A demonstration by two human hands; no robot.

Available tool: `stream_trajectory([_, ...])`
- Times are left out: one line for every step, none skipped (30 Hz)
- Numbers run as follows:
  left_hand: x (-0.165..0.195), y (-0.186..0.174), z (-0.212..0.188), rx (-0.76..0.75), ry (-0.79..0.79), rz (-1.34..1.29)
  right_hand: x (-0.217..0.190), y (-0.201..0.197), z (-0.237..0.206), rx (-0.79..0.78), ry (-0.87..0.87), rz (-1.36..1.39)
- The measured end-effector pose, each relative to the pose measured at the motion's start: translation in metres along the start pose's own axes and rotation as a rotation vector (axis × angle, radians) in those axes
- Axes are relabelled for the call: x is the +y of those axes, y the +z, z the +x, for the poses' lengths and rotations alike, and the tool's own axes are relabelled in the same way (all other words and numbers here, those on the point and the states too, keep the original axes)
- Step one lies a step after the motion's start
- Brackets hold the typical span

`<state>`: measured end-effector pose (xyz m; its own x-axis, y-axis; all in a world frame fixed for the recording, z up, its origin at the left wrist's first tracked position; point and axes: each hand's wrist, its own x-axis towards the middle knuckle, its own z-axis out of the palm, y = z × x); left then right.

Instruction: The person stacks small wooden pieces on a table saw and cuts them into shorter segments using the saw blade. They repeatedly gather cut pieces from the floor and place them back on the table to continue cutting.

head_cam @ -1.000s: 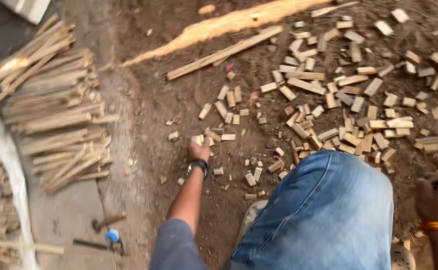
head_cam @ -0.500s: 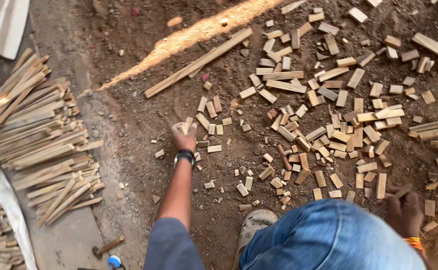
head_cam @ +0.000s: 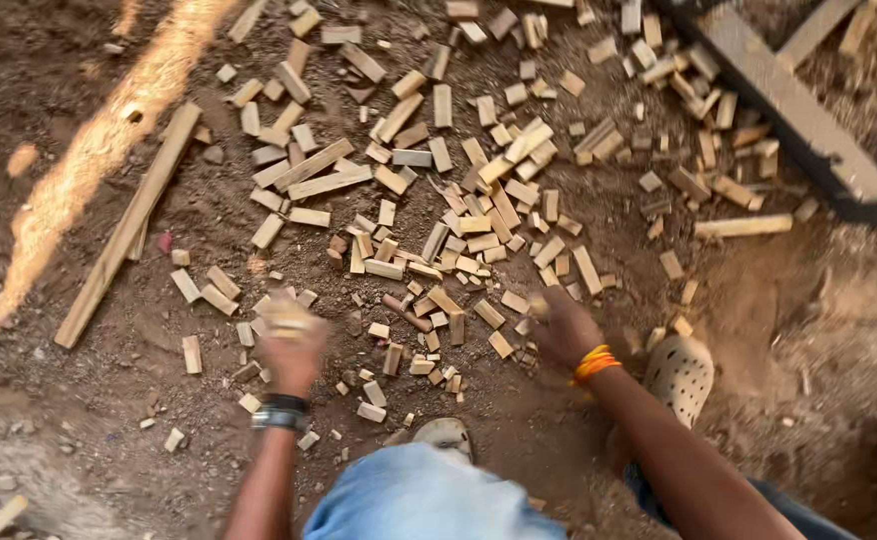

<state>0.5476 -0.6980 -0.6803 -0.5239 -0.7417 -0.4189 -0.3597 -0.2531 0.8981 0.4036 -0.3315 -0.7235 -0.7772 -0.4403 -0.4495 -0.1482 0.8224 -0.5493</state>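
Many short wooden offcut blocks [head_cam: 459,200] lie scattered over brown dirt. My left hand [head_cam: 291,345], with a dark watch on its wrist, is raised slightly and closed around a few small wooden blocks; it is blurred. My right hand [head_cam: 562,327], with orange bands at the wrist, reaches down among the blocks at the pile's near edge, its fingers curled over one or more pieces. What exactly it grips is hidden by the back of the hand.
A long wooden slat [head_cam: 129,225] lies diagonally at left beside a streak of sunlight. A dark metal frame [head_cam: 809,130] crosses the upper right. My sandalled feet [head_cam: 681,375] and my denim-clad knee [head_cam: 429,495] are at the bottom.
The view has swung right and closer: the stacked slats at left have gone out of sight. My right hand has come forward into the blocks; my left hand has lifted with pieces.
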Motion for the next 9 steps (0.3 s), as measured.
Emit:
stream_trajectory([-0.013, 0.020, -0.016, -0.166, 0.092, 0.582, -0.005, 0.010, -0.007, -0.058, -0.088, -0.027])
stream_trajectory([-0.025, 0.038, -0.030, -0.336, 0.158, 0.536, -0.009, 0.020, -0.014, -0.118, -0.174, -0.052])
stream_trajectory([-0.036, 0.055, -0.040, -0.497, 0.367, 0.820, -0.012, 0.032, -0.021, -0.180, -0.259, -0.078])
stream_trajectory([-0.046, 0.073, -0.041, -0.628, 0.571, 0.893, -0.014, 0.046, -0.026, -0.271, -0.257, -0.158])
stream_trajectory([-0.054, 0.089, -0.040, -0.754, 0.776, 0.956, -0.015, 0.058, -0.030, -0.365, -0.260, -0.242])
stream_trajectory([-0.061, 0.107, -0.038, -0.878, 0.772, 1.071, -0.012, 0.070, -0.033, -0.460, -0.270, -0.328])
stream_trajectory([-0.063, 0.121, -0.030, -0.995, 0.769, 1.184, -0.005, 0.076, -0.035, -0.444, -0.298, -0.359])
stream_trajectory([-0.061, 0.126, -0.018, -0.991, 0.743, 1.265, 0.004, 0.081, -0.037, -0.428, -0.326, -0.390])
stream_trajectory([-0.059, 0.128, -0.011, -0.992, 0.710, 1.346, 0.012, 0.089, -0.040, -0.416, -0.351, -0.416])
